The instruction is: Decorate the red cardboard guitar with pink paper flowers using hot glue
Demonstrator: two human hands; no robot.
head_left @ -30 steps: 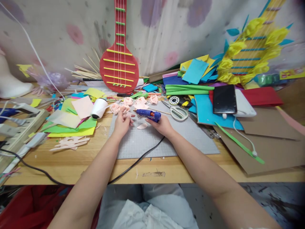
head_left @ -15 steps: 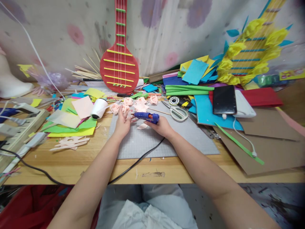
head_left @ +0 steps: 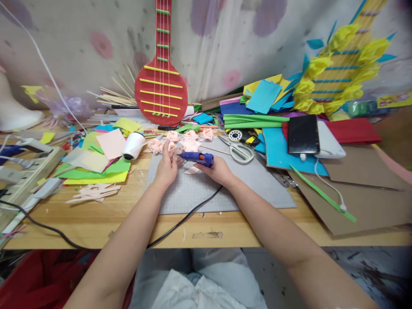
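My right hand (head_left: pixel 219 171) is wrapped round a blue glue gun (head_left: pixel 197 158), its nozzle pointing left. The nozzle tip is close to the fingers of my left hand (head_left: pixel 167 166). Those fingers are curled about a small pale pink paper flower piece (head_left: pixel 175 152), partly hidden by them. Several pink paper flowers (head_left: pixel 189 141) lie just beyond, at the back of the grey cutting mat (head_left: pixel 257 189). A loose pink petal (head_left: pixel 192 170) rests on the mat beneath the glue gun.
Scissors (head_left: pixel 240 152) lie to the right on the mat. A black cord (head_left: pixel 186 227) crosses the table front. Coloured paper (head_left: pixel 99 171) and a white spool-like object (head_left: pixel 133 146) are at left. A red paper instrument (head_left: pixel 161 92) stands behind; a phone (head_left: pixel 303 134) lies at right.
Hardly anything differs. The glue gun has shifted very slightly left, and the fingers of my left hand have moved a little around the pink piece.
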